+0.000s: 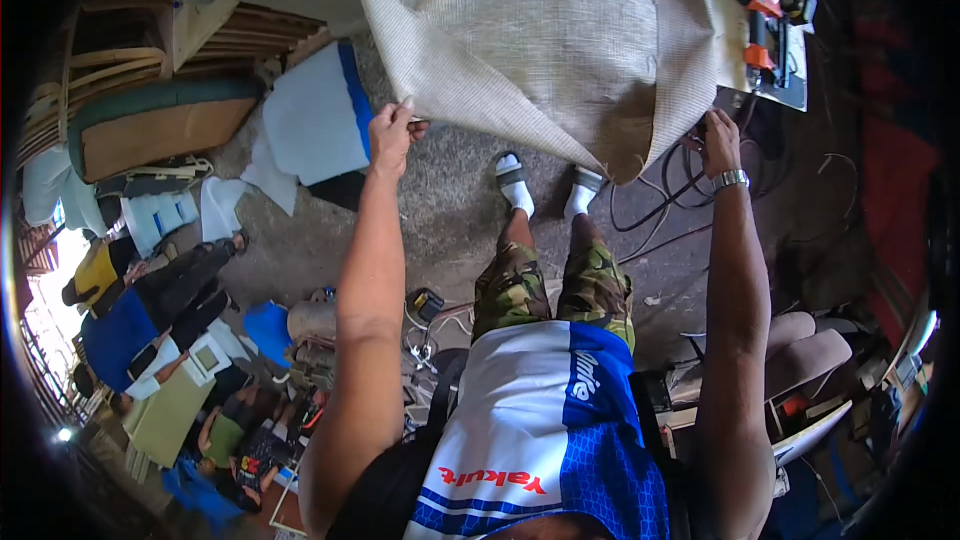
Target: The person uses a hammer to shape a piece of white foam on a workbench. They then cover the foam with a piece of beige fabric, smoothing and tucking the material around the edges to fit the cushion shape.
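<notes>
Grey floor [450, 215] below. Beige woven fabric sheet [540, 45] stretched ahead of wearer, tapered tip pointing back toward two white-socked feet [515, 192]; far end cropped, long axis unclear. Left hand [394, 138] pinches left edge; right hand [719, 145], fingers curled, grips right. One orange-and-black power tool [764, 25] nearby.

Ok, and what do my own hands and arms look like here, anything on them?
Your left hand and right hand are gloveless, and both forearms are uncovered by sleeves. A silver-coloured metal band, probably a watch's, circles the right wrist.
</notes>
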Available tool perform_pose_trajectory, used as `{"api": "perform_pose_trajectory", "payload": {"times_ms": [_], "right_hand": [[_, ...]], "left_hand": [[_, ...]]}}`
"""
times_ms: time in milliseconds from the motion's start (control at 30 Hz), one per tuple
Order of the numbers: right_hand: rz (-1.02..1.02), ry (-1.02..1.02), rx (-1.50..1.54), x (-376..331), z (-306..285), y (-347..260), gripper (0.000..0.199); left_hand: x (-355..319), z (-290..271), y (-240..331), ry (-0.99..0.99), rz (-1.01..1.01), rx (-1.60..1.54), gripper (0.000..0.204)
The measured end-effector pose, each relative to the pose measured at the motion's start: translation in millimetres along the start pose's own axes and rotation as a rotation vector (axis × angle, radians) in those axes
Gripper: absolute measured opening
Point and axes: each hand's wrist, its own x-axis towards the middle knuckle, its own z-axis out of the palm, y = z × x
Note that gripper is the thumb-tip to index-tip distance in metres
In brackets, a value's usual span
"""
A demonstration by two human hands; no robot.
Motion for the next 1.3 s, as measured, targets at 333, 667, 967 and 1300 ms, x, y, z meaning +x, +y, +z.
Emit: {"api": "perform_pose_trajectory", "payload": {"times_ms": [333, 667, 967, 1300], "right_hand": [[-0.031, 0.064, 0.06, -7, -4, 7, 0.019], [-0.096, 0.223, -0.066, -14, -5, -1, 0.023], [-0.127, 0.422, -0.335, -10, 22, 15, 0.032], [-0.117, 0.648, -0.075, -26, 69, 46, 0.028]], "left_hand": [[-4, -4, -2, -0.028, -0.036, -0.147, 0.03], [-16, -8, 12, 0.019, 0.098, 0.243, 0.024], [-5, 8, -24, 0.174, -0.019, 0.1, 0.021], [-17, 9, -22, 0.193, -0.074, -0.057, 0.024]]}}
